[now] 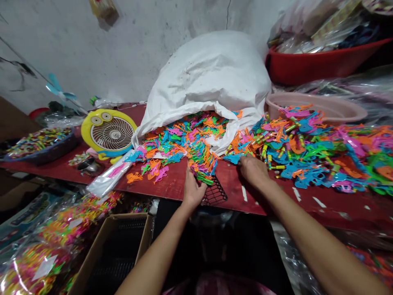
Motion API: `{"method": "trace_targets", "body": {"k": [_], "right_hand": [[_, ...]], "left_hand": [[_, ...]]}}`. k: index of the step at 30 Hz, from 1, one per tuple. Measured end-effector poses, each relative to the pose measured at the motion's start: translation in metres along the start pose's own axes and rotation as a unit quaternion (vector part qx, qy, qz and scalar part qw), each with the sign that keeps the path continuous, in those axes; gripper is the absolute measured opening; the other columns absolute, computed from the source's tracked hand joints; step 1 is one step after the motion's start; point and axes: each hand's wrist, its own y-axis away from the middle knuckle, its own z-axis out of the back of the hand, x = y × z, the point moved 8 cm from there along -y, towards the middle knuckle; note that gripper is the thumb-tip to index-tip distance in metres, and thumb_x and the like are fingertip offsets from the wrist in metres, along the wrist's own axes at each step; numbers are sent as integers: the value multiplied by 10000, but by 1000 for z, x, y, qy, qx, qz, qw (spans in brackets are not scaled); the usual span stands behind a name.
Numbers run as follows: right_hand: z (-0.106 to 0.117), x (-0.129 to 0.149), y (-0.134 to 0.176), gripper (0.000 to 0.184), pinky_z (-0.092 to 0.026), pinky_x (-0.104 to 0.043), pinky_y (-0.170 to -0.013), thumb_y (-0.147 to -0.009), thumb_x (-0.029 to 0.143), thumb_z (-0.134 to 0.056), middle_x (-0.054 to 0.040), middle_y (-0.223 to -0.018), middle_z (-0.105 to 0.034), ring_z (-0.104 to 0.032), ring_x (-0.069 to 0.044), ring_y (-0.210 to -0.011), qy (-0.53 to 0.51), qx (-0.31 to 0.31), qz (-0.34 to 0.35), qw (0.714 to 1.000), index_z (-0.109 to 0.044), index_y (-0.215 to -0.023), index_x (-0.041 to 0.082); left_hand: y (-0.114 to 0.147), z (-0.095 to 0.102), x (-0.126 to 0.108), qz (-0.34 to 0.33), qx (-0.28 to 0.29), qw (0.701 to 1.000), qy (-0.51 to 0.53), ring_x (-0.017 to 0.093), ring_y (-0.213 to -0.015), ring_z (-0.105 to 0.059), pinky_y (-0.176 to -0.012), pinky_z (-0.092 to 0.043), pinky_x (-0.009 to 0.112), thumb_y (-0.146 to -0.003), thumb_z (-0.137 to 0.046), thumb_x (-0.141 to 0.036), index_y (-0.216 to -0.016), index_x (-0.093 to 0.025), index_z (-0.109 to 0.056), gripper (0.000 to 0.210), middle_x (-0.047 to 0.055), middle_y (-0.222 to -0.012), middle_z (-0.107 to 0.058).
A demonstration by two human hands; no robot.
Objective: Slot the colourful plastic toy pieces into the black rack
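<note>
My left hand is closed at the near left edge of a black plastic grid, its thumb across the front corner. Small plastic pieces in orange, green, blue and pink stand in close rows over the grid, covering most of it. To the right, my right hand is closed with its fingertips curled down beside a blue plastic piece. What those fingers pinch is hidden. Behind both hands, a large white sack spills similar pieces through its mouth onto the red table.
A yellow fan, a metal cup and a plastic bag are left. More pieces and striped tubes heap up right, before a pink basin. Below stands a cardboard box of black grids.
</note>
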Motion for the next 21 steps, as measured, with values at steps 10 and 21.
{"method": "trace_targets", "body": {"k": [10, 21], "right_hand": [[-24, 12, 53, 314, -529, -333, -699, -759, 485, -701, -65, -872, -701, -648, -204, -759, -623, 92, -6, 777, -679, -895, 202], [-12, 51, 73, 141, -477, -301, -730, -829, 335, -635, -29, -857, -647, -602, -181, -792, -483, -80, 90, 867, -608, -910, 223]], "left_hand": [[-21, -13, 9, -2, 133, 986, 100, 226, -1180, -596, -1061, -450, 384, -819, -665, -273, -1216, -116, -561, 440, 131, -1273, -633], [-30, -33, 12, -32, 230, 958, 169, 238, -1213, -584, -1080, -450, 390, -783, -729, -359, -1202, -143, -642, 480, 96, -1251, -667]]}}
